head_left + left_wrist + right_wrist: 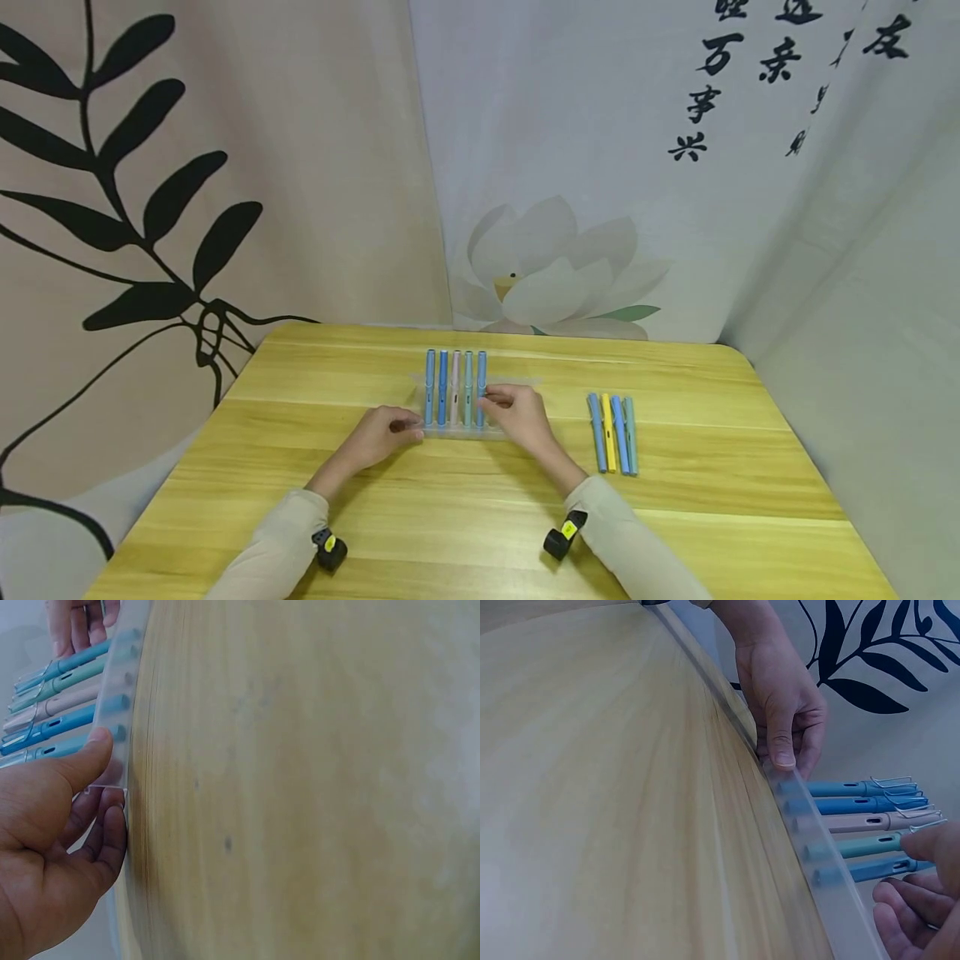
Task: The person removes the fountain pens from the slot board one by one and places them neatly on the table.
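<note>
A clear plastic pen stand holds several upright pens in a row: blue ones, a pale pink pen and a green pen. My left hand grips the stand's left end; in the left wrist view its thumb presses on the strip, with the fingers curled at the end. At the row's right end, my right hand pinches the rightmost blue pen. The right wrist view shows the right thumb beside that pen, its exact contact partly hidden.
To the right, several capped pens lie side by side on the wooden table, among them a yellow pen. A printed curtain hangs behind the table's back edge. Each wrist wears a small black camera.
</note>
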Tool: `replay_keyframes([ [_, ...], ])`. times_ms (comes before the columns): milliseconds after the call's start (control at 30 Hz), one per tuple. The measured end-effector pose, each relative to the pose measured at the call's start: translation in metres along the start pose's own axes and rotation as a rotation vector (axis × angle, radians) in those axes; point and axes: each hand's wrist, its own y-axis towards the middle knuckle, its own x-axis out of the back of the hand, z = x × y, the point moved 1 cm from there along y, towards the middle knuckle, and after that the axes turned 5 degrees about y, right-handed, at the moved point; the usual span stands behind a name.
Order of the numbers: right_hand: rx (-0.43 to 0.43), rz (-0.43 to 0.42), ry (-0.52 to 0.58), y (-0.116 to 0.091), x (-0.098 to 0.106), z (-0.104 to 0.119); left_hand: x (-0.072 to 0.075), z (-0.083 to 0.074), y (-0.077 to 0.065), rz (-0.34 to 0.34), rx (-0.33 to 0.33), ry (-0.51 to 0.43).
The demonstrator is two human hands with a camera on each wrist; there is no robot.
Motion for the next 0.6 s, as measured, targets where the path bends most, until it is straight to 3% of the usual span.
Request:
replay_keyframes([
  [600,-0.002,-0.037,-0.02,0.0055,-0.005,-0.0011,-0.0001,0.0004,-0.0006,0.0,-0.021,-0.008],
])
